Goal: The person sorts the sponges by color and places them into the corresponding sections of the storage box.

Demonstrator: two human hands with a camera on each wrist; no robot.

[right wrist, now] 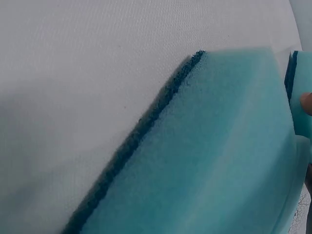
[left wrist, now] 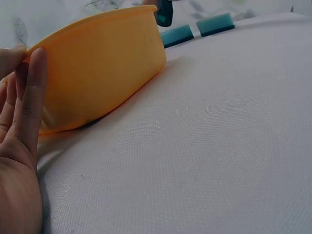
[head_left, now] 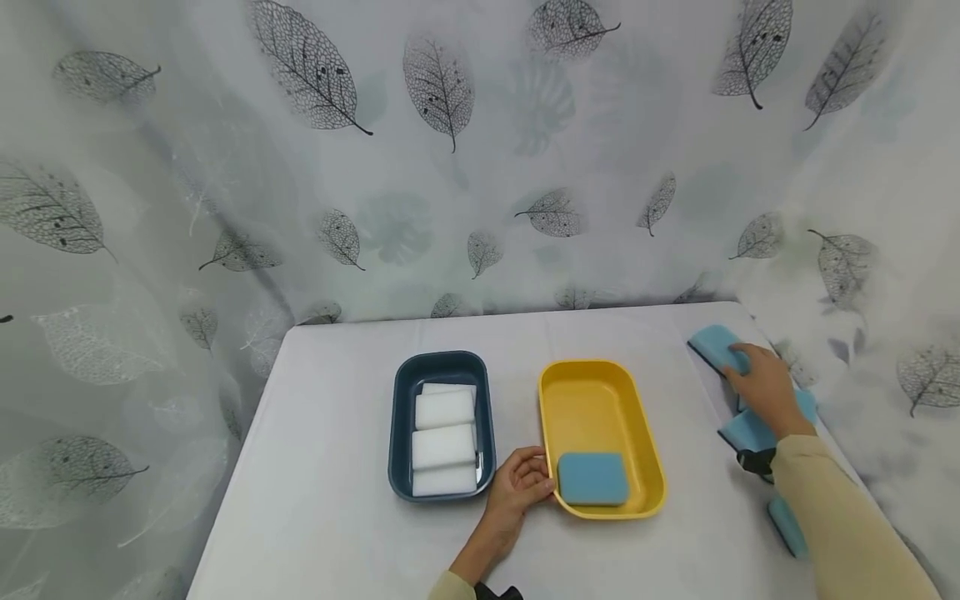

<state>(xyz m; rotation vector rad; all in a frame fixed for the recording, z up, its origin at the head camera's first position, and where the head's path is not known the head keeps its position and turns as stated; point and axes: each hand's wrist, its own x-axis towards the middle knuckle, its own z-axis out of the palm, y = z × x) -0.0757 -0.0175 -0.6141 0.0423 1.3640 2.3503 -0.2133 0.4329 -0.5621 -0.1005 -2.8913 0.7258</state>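
My left hand (head_left: 517,487) pinches the left rim of a yellow tray (head_left: 592,400) between thumb and fingers, also seen on the tray wall (left wrist: 102,68) in the left wrist view. One blue sponge (head_left: 592,479) lies flat in the tray's near end. At the table's far right, my right hand (head_left: 767,387) grips the right end of another blue sponge (head_left: 712,346), which has a dark scouring layer below. Only a fingertip (right wrist: 306,102) of that hand shows in the right wrist view. A nearer scouring sponge (right wrist: 209,151) fills much of that view.
Left of the yellow tray stands a dark blue tray (head_left: 393,417) with several white sponges (head_left: 442,446) in a row. More blue sponges (head_left: 750,432) lie under and beside my right forearm, one (head_left: 787,527) near the table's right edge. A leaf-patterned curtain (head_left: 487,167) hangs behind the white table (head_left: 330,467).
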